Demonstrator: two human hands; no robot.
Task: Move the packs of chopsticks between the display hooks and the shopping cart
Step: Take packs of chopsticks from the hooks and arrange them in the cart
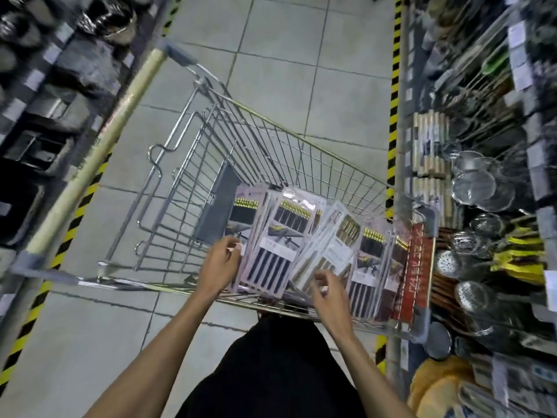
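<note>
Reaching over the near rim of the shopping cart, both bare forearms extend forward from the person.

1. The left hand sits at the left edge of the black-stick pack. Its fingers and thumb are curled and appear to pinch that edge.
2. The right hand hovers at the lower end of the wood-stick pack. Its fingers are bent inward. Motion blur hides whether they hold anything.
3. The packs of chopsticks stand on end in the cart, fanned side by side against its near wall. Each long axis runs from the near rim up and away from the person. The printed hanger ends point to the far side.
4. The packs lie directly ahead of both sets of fingers. The left hand is nearer the black-stick pack; the right hand is nearer the wood-stick pack and the rack.
5. The cart handle lies to the left, above the tiled floor.
6. The display rack of strainers and skimmers stands just beside the cart on the right. Individual display hooks cannot be made out.

Judgement: a transfer to the rack calls for a lift along the long axis, then a swing to the right.
</note>
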